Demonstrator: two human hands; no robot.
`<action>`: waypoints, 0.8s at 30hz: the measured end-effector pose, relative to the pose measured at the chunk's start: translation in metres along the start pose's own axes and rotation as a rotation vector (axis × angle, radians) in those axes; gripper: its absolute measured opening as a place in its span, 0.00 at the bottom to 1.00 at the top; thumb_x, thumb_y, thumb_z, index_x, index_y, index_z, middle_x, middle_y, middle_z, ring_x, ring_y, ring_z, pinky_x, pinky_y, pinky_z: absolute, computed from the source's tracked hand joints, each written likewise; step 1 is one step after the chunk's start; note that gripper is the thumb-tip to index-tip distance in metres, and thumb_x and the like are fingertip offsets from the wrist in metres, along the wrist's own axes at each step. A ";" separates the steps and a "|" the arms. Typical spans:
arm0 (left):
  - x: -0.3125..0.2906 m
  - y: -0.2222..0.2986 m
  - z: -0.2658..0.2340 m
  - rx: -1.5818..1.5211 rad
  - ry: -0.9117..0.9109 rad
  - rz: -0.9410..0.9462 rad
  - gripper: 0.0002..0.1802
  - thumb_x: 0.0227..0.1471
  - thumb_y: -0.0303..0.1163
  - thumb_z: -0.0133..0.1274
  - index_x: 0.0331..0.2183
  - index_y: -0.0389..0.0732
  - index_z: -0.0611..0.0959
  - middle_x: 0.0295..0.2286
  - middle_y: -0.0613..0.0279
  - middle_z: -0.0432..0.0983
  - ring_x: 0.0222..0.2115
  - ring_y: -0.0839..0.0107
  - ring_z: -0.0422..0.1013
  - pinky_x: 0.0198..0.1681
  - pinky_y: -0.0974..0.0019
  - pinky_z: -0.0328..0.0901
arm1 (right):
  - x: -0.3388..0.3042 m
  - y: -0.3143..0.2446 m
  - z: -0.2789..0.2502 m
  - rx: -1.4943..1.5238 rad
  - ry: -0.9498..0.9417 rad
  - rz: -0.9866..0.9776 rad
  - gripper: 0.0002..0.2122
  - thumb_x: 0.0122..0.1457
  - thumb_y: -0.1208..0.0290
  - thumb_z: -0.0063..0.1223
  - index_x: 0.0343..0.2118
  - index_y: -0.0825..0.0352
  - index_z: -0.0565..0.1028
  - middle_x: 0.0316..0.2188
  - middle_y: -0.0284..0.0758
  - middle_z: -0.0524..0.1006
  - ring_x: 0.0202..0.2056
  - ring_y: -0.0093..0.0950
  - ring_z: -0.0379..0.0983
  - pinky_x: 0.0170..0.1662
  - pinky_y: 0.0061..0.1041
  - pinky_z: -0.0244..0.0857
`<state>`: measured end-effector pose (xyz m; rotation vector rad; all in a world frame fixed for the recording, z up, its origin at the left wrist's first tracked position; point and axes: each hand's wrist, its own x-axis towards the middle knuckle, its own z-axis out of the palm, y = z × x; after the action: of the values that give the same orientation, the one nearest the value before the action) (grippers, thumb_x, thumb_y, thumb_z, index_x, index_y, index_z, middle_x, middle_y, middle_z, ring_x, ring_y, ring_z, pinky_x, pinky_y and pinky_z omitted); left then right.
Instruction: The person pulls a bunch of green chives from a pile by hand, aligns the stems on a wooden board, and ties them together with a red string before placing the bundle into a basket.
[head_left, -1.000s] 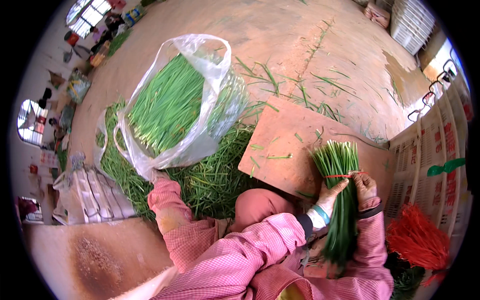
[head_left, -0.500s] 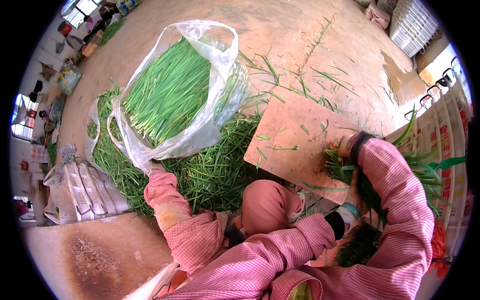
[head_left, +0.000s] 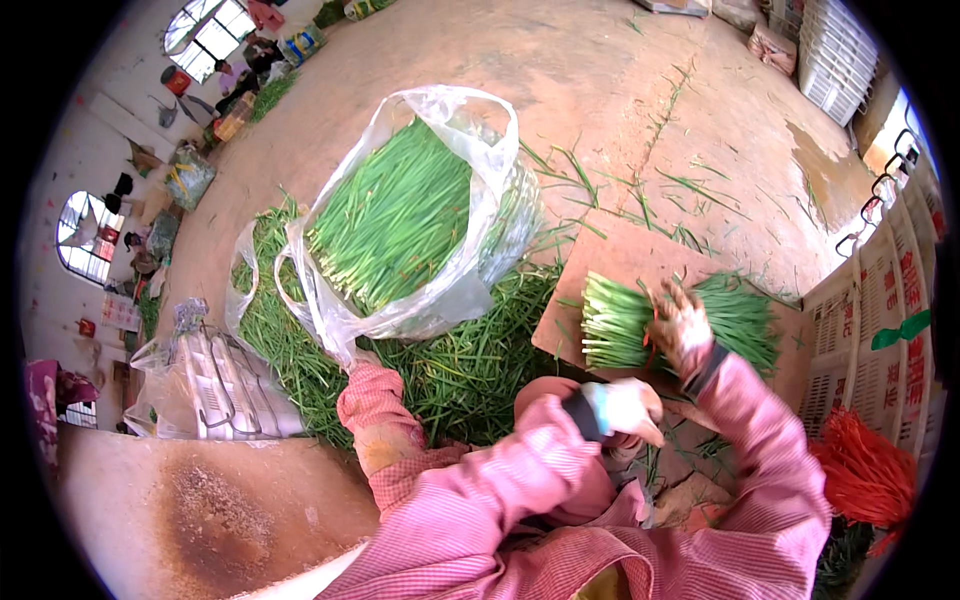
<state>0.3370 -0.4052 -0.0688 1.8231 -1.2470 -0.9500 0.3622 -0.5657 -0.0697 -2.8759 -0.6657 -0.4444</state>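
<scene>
A bundle of green chives [head_left: 615, 320] with pale stem ends lies on a brown board [head_left: 560, 320], stems pointing left and leaves right. My right hand [head_left: 682, 325] grips it from above near the middle, where a bit of red shows beside the fingers. In front of the board, close to my knee, is my left hand [head_left: 630, 408], its fingers curled closed and apart from the bundle; whatever may be in them is hidden. A clear plastic bag [head_left: 465, 310] left of the board stands open, packed with more chives [head_left: 400, 215].
Loose green leaves [head_left: 450, 385] heap around the bag and my leg. Red strands [head_left: 865, 465] hang at the right by a pale printed sack [head_left: 870, 340]. White crates [head_left: 835, 60] are stacked far right. People sit by the far left wall. A stained slab [head_left: 215, 510] lies near left.
The bundle has come from the board's right edge to lie across it. My right hand moved onto its middle; my left hand let go and drew back left. The view has shifted.
</scene>
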 end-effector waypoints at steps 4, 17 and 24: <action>-0.024 0.018 -0.067 0.513 0.606 -0.143 0.48 0.26 0.47 0.61 0.48 0.34 0.62 0.47 0.46 0.59 0.48 0.54 0.57 0.48 0.55 0.53 | -0.036 -0.054 0.003 0.236 0.222 0.330 0.07 0.43 0.72 0.49 0.27 0.63 0.74 0.28 0.39 0.68 0.32 0.38 0.64 0.32 0.35 0.59; 0.043 -0.084 0.028 1.138 0.835 -0.382 0.66 0.14 0.50 0.63 0.55 0.37 0.50 0.45 0.52 0.58 0.47 0.61 0.56 0.46 0.54 0.54 | -0.072 -0.081 0.076 1.314 0.457 0.955 0.13 0.56 0.68 0.43 0.17 0.66 0.69 0.10 0.26 0.65 0.13 0.15 0.57 0.17 0.16 0.51; 0.033 -0.023 -0.012 0.829 0.284 -0.666 0.55 0.21 0.46 0.60 0.53 0.37 0.56 0.42 0.58 0.63 0.43 0.64 0.60 0.43 0.58 0.56 | -0.066 -0.089 0.028 0.299 0.622 0.428 0.10 0.55 0.73 0.44 0.19 0.70 0.68 0.22 0.31 0.67 0.21 0.16 0.60 0.22 0.17 0.55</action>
<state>0.3659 -0.4283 -0.0885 3.0213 -0.9084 -0.4537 0.2726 -0.5075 -0.1094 -2.3047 -0.0063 -0.9994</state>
